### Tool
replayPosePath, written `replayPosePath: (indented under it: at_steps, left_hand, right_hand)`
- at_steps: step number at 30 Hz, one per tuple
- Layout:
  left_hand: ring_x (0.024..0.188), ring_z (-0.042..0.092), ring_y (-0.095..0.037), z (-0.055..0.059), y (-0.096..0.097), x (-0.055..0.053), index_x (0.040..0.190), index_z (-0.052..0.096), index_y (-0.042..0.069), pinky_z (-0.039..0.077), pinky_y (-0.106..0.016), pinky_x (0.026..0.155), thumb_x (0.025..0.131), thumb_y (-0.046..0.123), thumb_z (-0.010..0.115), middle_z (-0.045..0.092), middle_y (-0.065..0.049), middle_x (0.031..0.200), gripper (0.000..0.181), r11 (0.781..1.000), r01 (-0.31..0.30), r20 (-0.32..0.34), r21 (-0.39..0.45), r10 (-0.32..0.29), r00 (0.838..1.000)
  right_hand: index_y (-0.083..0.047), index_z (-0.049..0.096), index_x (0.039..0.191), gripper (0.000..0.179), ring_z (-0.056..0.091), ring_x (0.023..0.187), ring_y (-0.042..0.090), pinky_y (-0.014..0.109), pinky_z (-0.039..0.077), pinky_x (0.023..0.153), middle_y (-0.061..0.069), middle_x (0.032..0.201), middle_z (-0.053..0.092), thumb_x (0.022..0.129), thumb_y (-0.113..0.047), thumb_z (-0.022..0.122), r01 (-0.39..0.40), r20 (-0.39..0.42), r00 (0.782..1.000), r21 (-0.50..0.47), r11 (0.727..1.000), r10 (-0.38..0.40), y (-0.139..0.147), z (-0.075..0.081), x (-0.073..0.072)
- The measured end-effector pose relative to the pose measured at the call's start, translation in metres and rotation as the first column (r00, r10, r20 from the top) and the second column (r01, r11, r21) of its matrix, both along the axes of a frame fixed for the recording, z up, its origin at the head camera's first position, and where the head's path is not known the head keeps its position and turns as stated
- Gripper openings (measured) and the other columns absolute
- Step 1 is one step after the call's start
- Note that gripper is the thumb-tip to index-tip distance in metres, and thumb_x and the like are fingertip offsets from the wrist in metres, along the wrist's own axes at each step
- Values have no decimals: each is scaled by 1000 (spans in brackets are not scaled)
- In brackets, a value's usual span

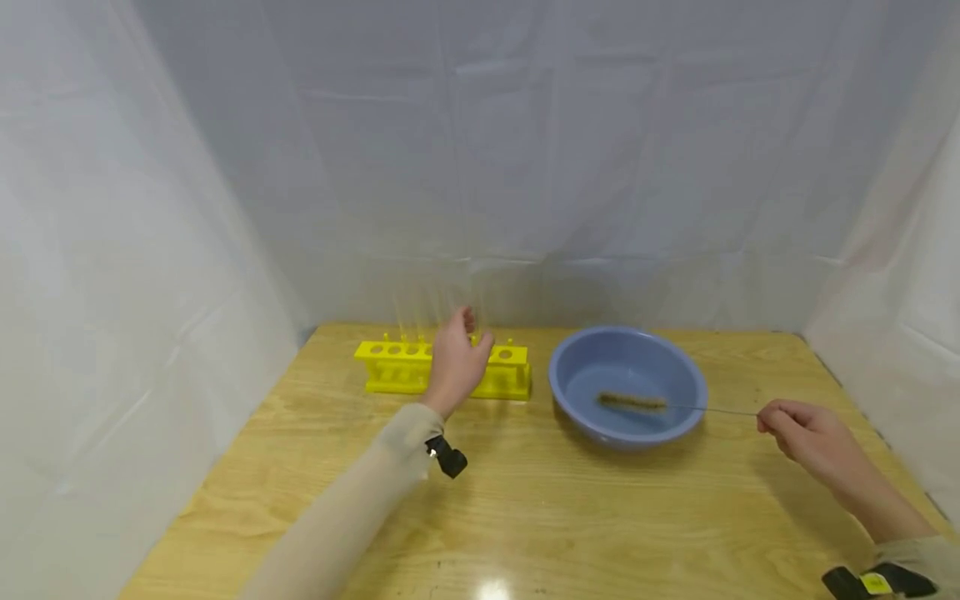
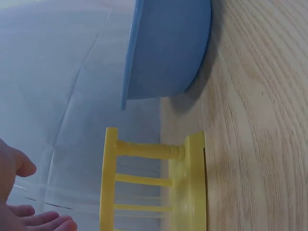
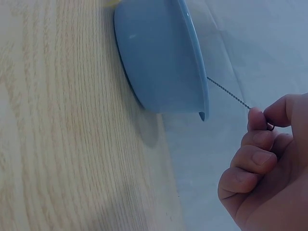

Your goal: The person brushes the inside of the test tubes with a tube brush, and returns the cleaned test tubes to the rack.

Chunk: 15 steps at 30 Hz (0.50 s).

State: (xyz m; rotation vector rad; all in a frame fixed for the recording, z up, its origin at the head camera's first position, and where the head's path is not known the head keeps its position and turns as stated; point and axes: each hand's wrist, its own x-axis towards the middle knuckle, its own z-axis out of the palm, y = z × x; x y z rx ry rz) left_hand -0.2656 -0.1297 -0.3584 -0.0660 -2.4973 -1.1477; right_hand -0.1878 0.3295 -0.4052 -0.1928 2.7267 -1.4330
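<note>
My left hand [image 1: 457, 362] is over the yellow test tube rack [image 1: 393, 377], among the clear test tubes [image 1: 420, 315] that stand up out of it. In the left wrist view, the thumb and fingers [image 2: 41, 221] are spread apart, with a glass tube [image 2: 53, 204] showing between them. My right hand [image 1: 813, 437] pinches the looped end of a twisted wire handle [image 3: 228, 92] between thumb and forefinger. It belongs to a test tube brush [image 1: 632, 402], whose brown bristles lie level over the inside of the blue basin [image 1: 581, 367].
The basin stands right of the rack on a wooden table [image 1: 525, 517]. White sheeting [image 1: 495, 167] hangs behind the table and along both sides. At the rack's right end, a hole [image 1: 506, 354] has no tube in it.
</note>
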Motion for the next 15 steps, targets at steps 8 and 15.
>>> replayPosePath:
  at_steps: [8, 15]
  left_hand:
    - [115, 64, -30, -4, 1, -9, 135, 56, 2, 52, -44, 99, 98, 23, 60, 67, -16, 125, 43, 999, 24, 11, -22, -24, 1000]
    - [111, 64, -24, -3, 0, -9, 132, 57, 6, 55, -42, 94, 104, 25, 57, 66, -10, 120, 35, 999, 42, 17, 12, -42, 999]
  right_hand:
    - [2, 62, 97, 40, 38, 51, 16, 33, 38, 52, -4, 60, 39, 110, -29, 40, 1, -36, 999, -25, 1000, -2, 1, 0, -1]
    - [-1, 63, 98, 38, 42, 53, 15, 32, 37, 51, -3, 61, 42, 109, -32, 44, 6, -83, 997, 26, 1000, -4, -1, 2, -4]
